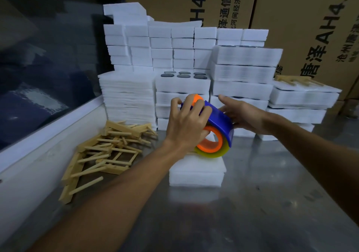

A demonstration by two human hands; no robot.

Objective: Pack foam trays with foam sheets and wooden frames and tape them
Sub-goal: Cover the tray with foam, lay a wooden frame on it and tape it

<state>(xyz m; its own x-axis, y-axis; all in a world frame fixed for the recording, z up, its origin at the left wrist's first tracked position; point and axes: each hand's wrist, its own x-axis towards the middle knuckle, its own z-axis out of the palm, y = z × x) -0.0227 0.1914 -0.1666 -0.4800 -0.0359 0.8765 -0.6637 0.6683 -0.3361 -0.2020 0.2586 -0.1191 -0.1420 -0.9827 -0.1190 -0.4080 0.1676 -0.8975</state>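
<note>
The tape dispenser [215,127] is gripped by the left hand [187,122] above the foam tray [196,172] on the metal table [252,203] — the right hand [242,114] is held beside it, fingers extended and loose.

Packing warehouse: printed cartons [303,28], stacked foam trays [182,84].

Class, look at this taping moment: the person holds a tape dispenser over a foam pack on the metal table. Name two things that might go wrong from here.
1. The left hand grips the tape dispenser while nothing pins the foam pack; it may slide on the smooth table as tape pulls.
2. The right hand touches the dispenser's far end; if the cutter sits there, its fingers might get nicked.
</note>
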